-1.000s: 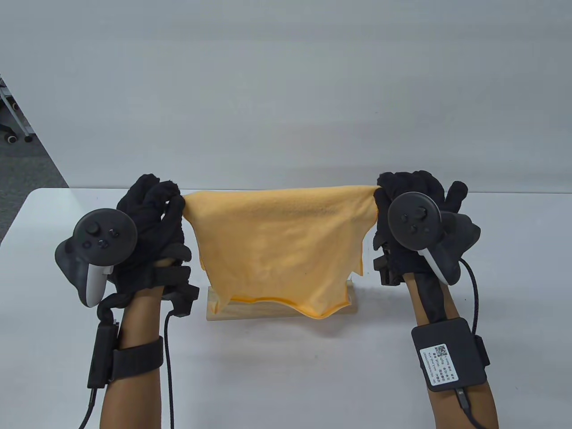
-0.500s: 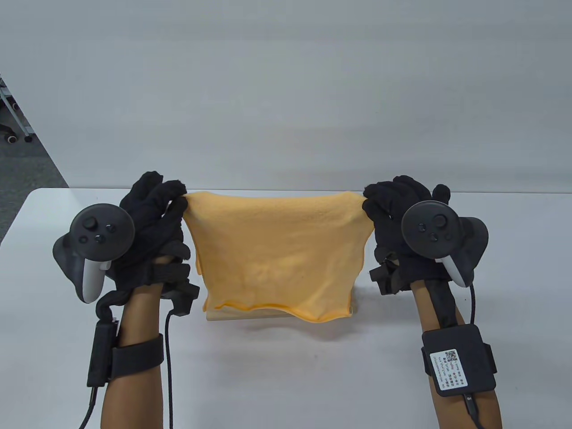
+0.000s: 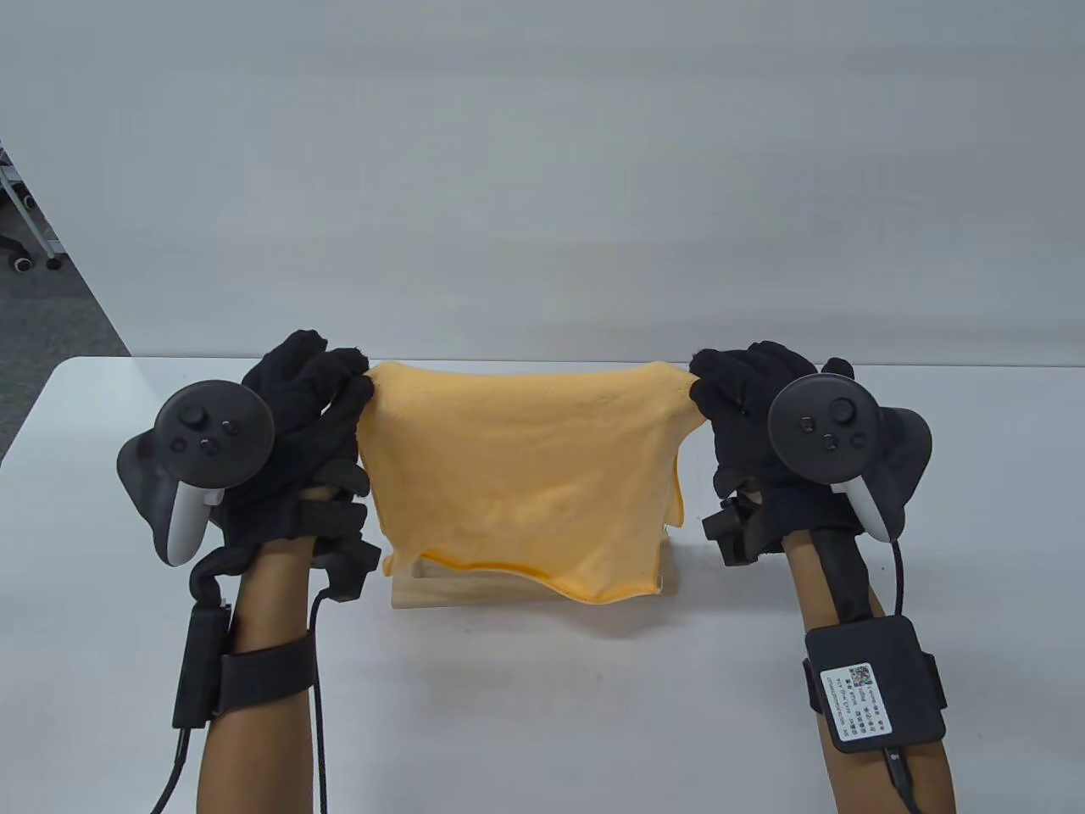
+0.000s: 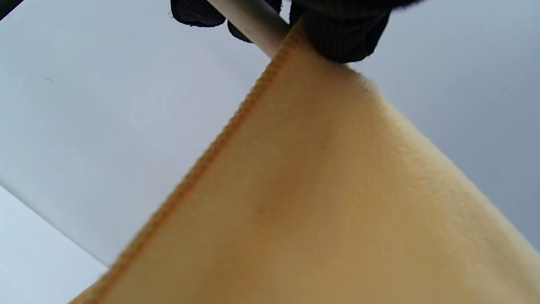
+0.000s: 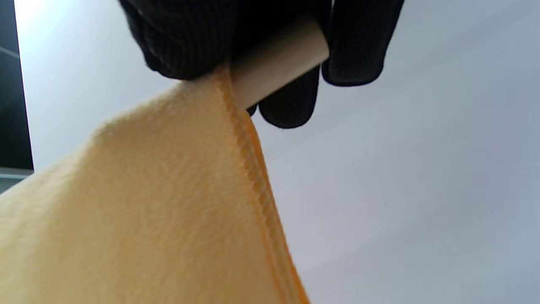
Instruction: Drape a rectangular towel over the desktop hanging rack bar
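Note:
An orange-yellow rectangular towel [image 3: 517, 475] hangs over the rack, folded along its top edge, and hides most of the rack. Only the rack's wooden base [image 3: 441, 595] shows under it. My left hand [image 3: 360, 377] pinches the towel's top left corner. My right hand [image 3: 699, 383] pinches the top right corner. In the left wrist view the towel [image 4: 329, 202] lies over the pale round bar [image 4: 253, 21] right at my fingertips [image 4: 341, 38]. In the right wrist view the bar's end [image 5: 282, 61] sticks out between my fingers [image 5: 358, 46] beside the towel's stitched edge [image 5: 249, 160].
The white table [image 3: 542, 721] runs to its far edge behind the rack, with a grey wall beyond. Dark floor and chair wheels [image 3: 21, 259] lie off the table's left side. Glove cables hang by both forearms.
Both hands have shifted inward, the left to the right and the right to the left. The towel's top edge is less stretched and its sides hang straighter.

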`<state>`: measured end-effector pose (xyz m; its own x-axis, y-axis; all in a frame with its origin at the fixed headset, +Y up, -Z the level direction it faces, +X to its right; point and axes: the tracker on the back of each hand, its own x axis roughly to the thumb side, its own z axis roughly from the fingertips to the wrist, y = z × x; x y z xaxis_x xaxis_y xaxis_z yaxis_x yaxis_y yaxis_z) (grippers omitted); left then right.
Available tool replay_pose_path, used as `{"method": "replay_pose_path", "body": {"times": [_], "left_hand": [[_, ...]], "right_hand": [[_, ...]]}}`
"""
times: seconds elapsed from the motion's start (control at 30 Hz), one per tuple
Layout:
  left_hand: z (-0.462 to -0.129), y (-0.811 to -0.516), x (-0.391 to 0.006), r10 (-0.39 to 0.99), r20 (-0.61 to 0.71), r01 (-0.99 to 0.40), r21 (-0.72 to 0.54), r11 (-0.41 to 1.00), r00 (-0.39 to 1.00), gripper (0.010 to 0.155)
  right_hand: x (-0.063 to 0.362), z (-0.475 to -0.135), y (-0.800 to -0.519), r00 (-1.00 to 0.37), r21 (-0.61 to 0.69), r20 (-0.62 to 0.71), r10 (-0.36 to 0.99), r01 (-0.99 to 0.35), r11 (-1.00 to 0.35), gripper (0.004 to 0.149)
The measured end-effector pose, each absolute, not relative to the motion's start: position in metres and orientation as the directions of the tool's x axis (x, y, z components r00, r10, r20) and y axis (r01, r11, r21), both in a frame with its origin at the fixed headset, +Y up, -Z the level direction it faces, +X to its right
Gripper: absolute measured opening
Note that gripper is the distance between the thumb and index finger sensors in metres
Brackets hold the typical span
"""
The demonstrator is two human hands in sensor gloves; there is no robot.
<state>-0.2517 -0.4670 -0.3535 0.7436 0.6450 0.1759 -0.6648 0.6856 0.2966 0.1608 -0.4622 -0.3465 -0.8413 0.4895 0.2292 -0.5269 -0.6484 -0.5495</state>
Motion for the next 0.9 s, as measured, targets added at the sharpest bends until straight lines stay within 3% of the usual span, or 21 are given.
{"method": "replay_pose_path", "body": {"times": [0.07, 0.2, 0.37, 0.5, 0.63, 0.9], "left_hand": [[-0.355, -0.467, -0.250, 0.637, 0.148, -0.648, 0.302, 0.700, 0.757, 0.040], [-0.355, -0.474, -0.252, 0.681, 0.153, -0.693, 0.269, 0.668, 0.716, 0.048], [-0.342, -0.489, -0.273, 0.749, 0.223, -0.776, 0.293, 0.559, 0.624, 0.062], [-0.325, -0.504, -0.296, 0.667, 0.229, -0.698, 0.370, 0.613, 0.708, 0.065], [-0.313, -0.532, -0.317, 0.572, 0.140, -0.576, 0.389, 0.719, 0.808, 0.066], [-0.302, -0.625, -0.334, 0.388, -0.013, -0.373, 0.248, 0.894, 0.922, 0.071]], "right_hand": [[0.160, -0.345, -0.460, -0.862, -0.592, 0.205, 0.464, -0.487, -0.642, 0.038], [0.160, -0.345, -0.464, -0.884, -0.507, 0.173, 0.435, -0.459, -0.730, 0.042], [0.172, -0.332, -0.472, -0.861, -0.610, 0.230, 0.454, -0.492, -0.622, 0.056], [0.193, -0.316, -0.484, -0.828, -0.686, 0.279, 0.486, -0.526, -0.503, 0.059], [0.213, -0.310, -0.516, -0.822, -0.671, 0.257, 0.508, -0.530, -0.518, 0.061], [0.229, -0.317, -0.623, -0.925, -0.488, 0.070, 0.373, -0.358, -0.796, 0.068]]}}
